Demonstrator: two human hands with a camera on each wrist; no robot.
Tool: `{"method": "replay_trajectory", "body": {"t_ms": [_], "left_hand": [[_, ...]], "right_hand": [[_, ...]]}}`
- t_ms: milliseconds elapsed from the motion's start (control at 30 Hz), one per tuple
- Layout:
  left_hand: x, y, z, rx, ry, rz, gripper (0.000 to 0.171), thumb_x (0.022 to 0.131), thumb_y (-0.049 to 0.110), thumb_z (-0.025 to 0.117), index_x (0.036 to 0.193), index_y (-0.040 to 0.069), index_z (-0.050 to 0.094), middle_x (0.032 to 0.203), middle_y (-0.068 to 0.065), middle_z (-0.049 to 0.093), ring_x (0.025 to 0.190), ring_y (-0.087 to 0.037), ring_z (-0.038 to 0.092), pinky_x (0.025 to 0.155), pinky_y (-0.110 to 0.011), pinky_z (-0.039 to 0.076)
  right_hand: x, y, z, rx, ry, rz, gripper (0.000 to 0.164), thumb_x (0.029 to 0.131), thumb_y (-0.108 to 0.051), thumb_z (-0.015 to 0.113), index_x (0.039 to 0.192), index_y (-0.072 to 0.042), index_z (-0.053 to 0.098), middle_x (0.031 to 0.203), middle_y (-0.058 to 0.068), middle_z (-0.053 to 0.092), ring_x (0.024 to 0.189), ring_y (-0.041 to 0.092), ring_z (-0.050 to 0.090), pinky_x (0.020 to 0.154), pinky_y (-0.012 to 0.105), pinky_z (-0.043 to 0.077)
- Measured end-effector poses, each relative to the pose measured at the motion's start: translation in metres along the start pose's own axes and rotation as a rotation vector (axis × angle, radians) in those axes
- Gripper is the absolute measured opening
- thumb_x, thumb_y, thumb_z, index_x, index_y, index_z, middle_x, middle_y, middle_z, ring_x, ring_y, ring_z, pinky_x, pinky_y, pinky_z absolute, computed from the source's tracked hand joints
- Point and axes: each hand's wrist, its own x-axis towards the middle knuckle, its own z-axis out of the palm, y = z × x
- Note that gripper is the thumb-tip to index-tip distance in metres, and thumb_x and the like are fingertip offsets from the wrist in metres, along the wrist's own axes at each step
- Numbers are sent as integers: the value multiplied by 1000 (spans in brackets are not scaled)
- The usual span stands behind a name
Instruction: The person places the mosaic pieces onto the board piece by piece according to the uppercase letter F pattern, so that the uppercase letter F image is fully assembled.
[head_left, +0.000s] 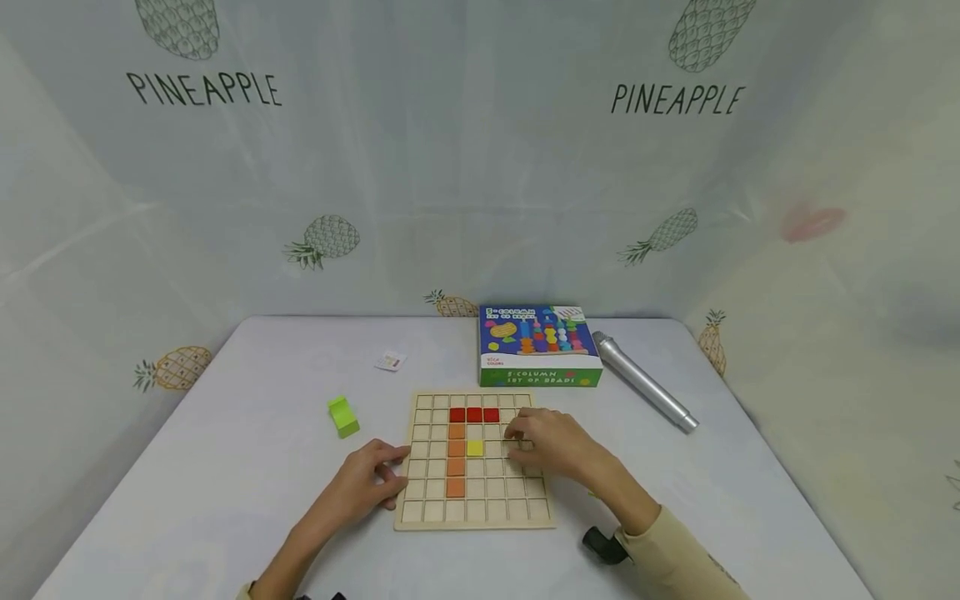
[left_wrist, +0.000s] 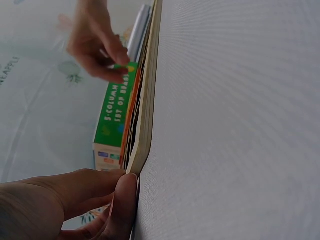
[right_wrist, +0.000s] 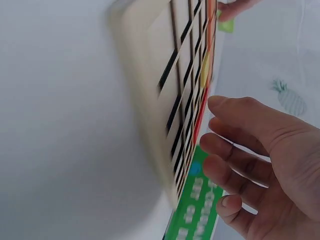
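A square wooden grid board (head_left: 504, 510) lies on the table. Three red tiles (head_left: 474, 415) form a row near its far side, and several orange tiles (head_left: 456, 467) run down a column below the leftmost red one. One yellow tile (head_left: 475, 448) sits beside that column. My left hand (head_left: 365, 475) rests its thumb and index fingertips against the board's left edge; the left wrist view shows the thumb (left_wrist: 125, 200) right at the rim. Over the board's right side hovers my right hand (head_left: 558, 442), fingers loosely bent, holding nothing in the right wrist view.
Behind the board stands a bead-set box (head_left: 540, 346), with a silver microphone-shaped rod (head_left: 645, 383) to its right. Bright green blocks (head_left: 343, 417) lie left of the board. Farther back is a small white packet (head_left: 391, 360). A printed pineapple curtain (head_left: 480, 167) surrounds the table.
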Motion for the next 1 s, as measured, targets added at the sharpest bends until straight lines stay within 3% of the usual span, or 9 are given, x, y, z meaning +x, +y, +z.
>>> {"method": "replay_trajectory", "body": {"t_ms": [200, 367, 700, 1000], "left_hand": [[1, -2, -1, 5, -6, 3, 48, 86, 4, 72, 130, -8, 57, 108, -17, 57, 59, -6, 61, 50, -22, 55], [2, 1, 0, 17, -3, 0, 47, 86, 2, 71, 130, -8, 58, 107, -17, 57, 58, -5, 61, 49, -21, 54], [3, 4, 0, 21, 1, -15, 47, 85, 1, 71, 130, -8, 58, 108, -17, 57, 59, -5, 61, 49, -21, 55], [2, 6, 0, 12, 8, -27, 47, 85, 0, 71, 129, -8, 58, 108, -18, 57, 59, -6, 61, 48, -21, 55]], "right_hand": [[-25, 25, -5, -5, 39, 14, 22, 82, -28, 79, 101, -17, 76, 91, -7, 68, 69, 3, 51, 59, 18, 47], [-49, 45, -7, -28, 50, 10, 22, 81, -31, 79, 98, -18, 76, 89, -8, 67, 63, -2, 45, 55, 15, 43], [-89, 70, -13, 10, 59, 41, 21, 80, -30, 80, 97, -18, 75, 85, -11, 65, 63, -4, 44, 55, 15, 41], [-102, 78, -15, 49, 51, 41, 21, 80, -31, 79, 97, -18, 75, 84, -13, 64, 63, -4, 45, 54, 14, 40]]}}
